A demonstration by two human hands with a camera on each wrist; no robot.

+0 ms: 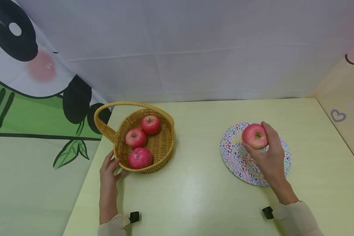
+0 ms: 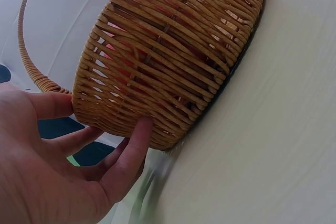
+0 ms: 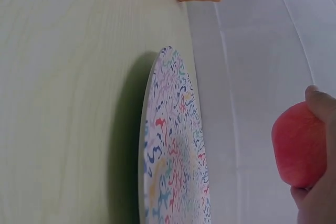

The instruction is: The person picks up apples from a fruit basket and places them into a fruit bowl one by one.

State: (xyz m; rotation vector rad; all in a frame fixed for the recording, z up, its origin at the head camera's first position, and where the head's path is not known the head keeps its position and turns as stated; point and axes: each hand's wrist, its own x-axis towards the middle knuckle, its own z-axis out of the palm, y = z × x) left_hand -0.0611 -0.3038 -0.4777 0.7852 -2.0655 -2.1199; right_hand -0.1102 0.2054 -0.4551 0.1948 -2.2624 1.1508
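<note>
My right hand [image 1: 270, 159] pinches a red apple [image 1: 254, 136] between thumb and fingers. In the right wrist view, the apple [image 3: 298, 144] hangs above a round plate [image 3: 176, 145] with multicoloured squiggles and touches nothing else. On the left stands a wicker basket [image 1: 162, 144] with a tall handle. Inside it lie two apples [image 1: 135, 137] with their stems up and a third, streaked red fruit [image 1: 140, 158]. My left hand [image 1: 108, 173] touches the basket's near left side. Its fingertips [image 2: 140, 127] rest against the weave, spread rather than wrapped round it.
The pale table [image 1: 191, 193] reaches back to a white cloth wall [image 1: 194, 65]. A panda picture [image 1: 32, 72] covers the left side. At the right, a beige panel [image 1: 342, 98] borders the table. Small black wrist mounts [image 1: 134, 217] are on both sleeves.
</note>
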